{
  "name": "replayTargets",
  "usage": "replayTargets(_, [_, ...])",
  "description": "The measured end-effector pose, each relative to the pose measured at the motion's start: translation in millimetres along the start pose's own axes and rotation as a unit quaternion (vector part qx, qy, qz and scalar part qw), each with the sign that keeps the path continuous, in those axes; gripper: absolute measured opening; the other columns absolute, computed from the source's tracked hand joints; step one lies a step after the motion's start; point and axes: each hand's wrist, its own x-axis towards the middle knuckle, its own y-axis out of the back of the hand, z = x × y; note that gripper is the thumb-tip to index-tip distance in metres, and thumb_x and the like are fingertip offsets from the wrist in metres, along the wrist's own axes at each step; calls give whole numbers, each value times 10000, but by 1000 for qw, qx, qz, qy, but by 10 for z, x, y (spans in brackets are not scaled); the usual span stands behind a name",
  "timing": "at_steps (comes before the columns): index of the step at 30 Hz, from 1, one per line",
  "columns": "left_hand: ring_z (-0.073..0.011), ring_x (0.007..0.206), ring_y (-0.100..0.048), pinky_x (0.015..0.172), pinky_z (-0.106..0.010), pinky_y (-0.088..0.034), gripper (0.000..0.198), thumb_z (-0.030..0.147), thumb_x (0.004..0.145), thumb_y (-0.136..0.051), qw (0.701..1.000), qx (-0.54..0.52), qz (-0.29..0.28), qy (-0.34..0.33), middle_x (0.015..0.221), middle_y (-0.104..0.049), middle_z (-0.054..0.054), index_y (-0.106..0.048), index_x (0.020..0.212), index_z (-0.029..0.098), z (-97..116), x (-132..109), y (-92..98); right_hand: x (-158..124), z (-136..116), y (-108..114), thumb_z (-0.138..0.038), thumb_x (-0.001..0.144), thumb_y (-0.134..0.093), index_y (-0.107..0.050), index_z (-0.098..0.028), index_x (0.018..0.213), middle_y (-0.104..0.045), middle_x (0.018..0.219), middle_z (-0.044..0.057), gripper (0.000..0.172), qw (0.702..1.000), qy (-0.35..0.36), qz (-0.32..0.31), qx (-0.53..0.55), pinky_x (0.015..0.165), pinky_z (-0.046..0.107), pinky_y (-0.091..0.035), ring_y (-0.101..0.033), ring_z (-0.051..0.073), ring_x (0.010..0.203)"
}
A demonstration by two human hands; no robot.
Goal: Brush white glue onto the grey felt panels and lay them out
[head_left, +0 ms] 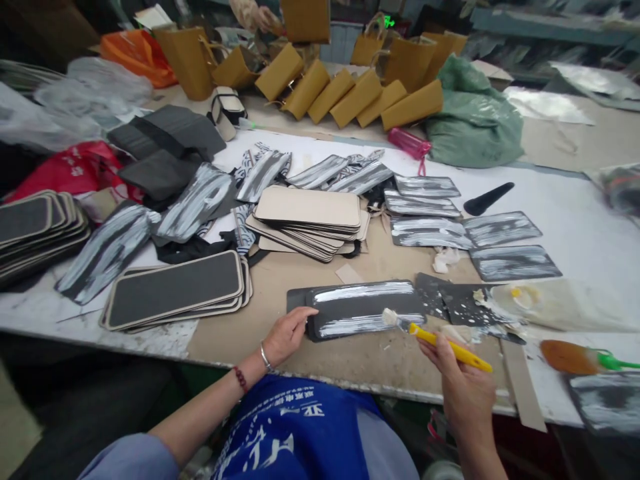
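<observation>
A dark rectangular panel (367,308) lies on the brown board before me, with white streaks of glue along its top and bottom edges and a bare dark strip between. My left hand (289,335) presses its fingertips on the panel's left end, fingers closed together. In my right hand (463,380) is a paintbrush (445,345) with a yellow handle, gripped between thumb and fingers. Its white-coated bristles touch or hover just over the panel's lower streak; I cannot tell which. Another dark panel shows partly underneath at the left.
Beige panels (310,208) are stacked behind, dark beige-edged panels (175,290) at left. White-streaked panels (430,232) lie at right. A glue-spattered sheet (465,303) and an amber bottle (570,357) stand near my right. Mustard bags (355,97) line the back; another person's hand (265,19) is there.
</observation>
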Motion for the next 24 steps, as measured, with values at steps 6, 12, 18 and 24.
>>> replayTargets(6, [-152, 975, -559, 870, -302, -463, 376, 40, 789, -338, 1000, 4, 17, 18, 1028, -627, -76, -542, 1080, 162, -50, -1, 2, -395, -286, -700, -524, 702, -617, -648, -143, 899, -689, 847, 93, 431, 982, -56, -167, 73, 708, 375, -561, -666, 243, 726])
replayTargets(12, [-174, 946, -549, 860, -340, -443, 421, -12, 724, -351, 999, 30, -30, 11, 990, -648, -47, -535, 1051, 178, -101, 85, -11, -400, -251, -946, -565, 690, -597, -640, -153, 863, -689, 823, 86, 450, 978, -48, -196, 49, 716, 389, -554, -665, 247, 725])
replayTargets(18, [-176, 951, -557, 868, -344, -430, 415, -10, 719, -356, 998, 27, -49, 16, 1006, -643, -49, -538, 1040, 180, -118, 79, 22, -278, -281, -754, -595, 699, -564, -652, -143, 892, -695, 809, 97, 499, 992, -20, -120, -36, 754, 412, -533, -663, 264, 756])
replayTargets(24, [-172, 945, -571, 842, -335, -457, 397, 29, 758, -331, 999, -3, -30, 38, 1018, -632, -67, -505, 1084, 174, -162, 23, 16, -380, -306, -982, -548, 706, -593, -643, -152, 857, -692, 822, 93, 427, 977, -46, -206, 36, 708, 377, -553, -664, 245, 730])
